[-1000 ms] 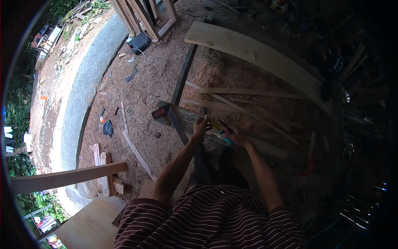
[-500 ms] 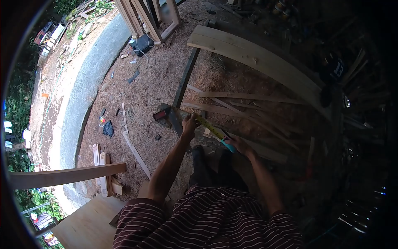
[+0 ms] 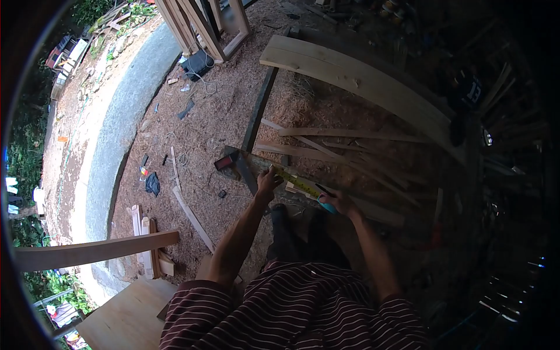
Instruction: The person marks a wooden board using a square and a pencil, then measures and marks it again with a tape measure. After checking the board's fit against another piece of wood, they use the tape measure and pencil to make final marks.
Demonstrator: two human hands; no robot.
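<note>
A yellow tape measure blade (image 3: 300,183) stretches between my hands over a dim wooden piece. My left hand (image 3: 268,179) pinches the blade near its left end. The teal tape case (image 3: 327,204) is in my right hand (image 3: 340,205), along with a thin dark stick-like item whose kind I cannot make out. Just left of my left hand lies a dark metal bar (image 3: 245,173), with a red and black block (image 3: 226,161) at its upper end.
A wide plank (image 3: 350,79) spans the upper right. Thin strips (image 3: 350,135) lie on the shavings. Wooden frames (image 3: 201,26) stand at the top. A beam (image 3: 99,249) juts in from the left above stacked offcuts (image 3: 149,251). Someone in dark clothing (image 3: 466,90) is at far right.
Both hands have shifted slightly, my right hand moving a little rightward and my left a little down. The blade between them shows slightly longer and flatter. The view has moved slightly.
</note>
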